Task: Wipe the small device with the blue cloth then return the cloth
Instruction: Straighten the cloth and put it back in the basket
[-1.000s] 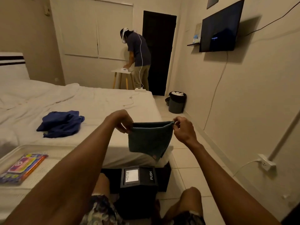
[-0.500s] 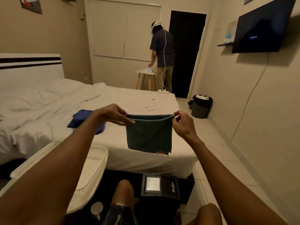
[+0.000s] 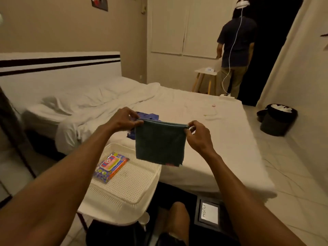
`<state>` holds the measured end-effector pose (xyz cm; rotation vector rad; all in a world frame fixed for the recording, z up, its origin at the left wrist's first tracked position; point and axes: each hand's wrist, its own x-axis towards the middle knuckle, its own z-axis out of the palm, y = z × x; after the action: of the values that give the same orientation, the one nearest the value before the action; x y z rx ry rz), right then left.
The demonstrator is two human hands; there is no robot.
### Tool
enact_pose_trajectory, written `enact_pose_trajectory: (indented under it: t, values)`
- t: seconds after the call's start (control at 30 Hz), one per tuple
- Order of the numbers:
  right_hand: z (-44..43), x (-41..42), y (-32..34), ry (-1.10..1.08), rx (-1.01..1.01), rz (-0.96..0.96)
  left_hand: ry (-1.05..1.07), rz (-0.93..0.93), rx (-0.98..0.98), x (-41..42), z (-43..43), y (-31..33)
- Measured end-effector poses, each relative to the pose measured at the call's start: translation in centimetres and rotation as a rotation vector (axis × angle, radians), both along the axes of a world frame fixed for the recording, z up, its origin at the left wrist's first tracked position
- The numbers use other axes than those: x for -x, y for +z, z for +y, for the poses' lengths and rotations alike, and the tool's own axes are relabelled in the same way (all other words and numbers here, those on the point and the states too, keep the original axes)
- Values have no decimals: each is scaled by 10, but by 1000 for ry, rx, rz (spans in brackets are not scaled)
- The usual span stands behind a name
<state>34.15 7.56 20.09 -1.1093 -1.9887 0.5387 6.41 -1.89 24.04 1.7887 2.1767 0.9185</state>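
A folded blue-green cloth hangs in the air in front of me, above the bed's near edge. My left hand pinches its top left corner and my right hand pinches its top right corner, so its top edge is stretched level. A darker blue garment lies crumpled on the bed right behind the cloth, mostly hidden by it. A small black device with a white panel marked PUSH sits low by my knee.
A white perforated tray on a small table at lower left holds a colourful packet. The white bed fills the middle. Another person stands at a small table by the far wall. A black bin stands on the floor at right.
My view has swung left and down, so the tray with its packet is in sight again. Both hands still hold the cloth stretched by its top corners, now in front of the blue garment.
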Motion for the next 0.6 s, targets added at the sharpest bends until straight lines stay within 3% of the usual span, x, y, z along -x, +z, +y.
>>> enact_pose_trajectory:
  t: [0.3,0.6]
  values:
    - [-24,96,-47,137,167,105,195,-129,-40,72,-24,-46]
    - [-44,119,-110,178,368,37,251,-315,10,103,-40,-114]
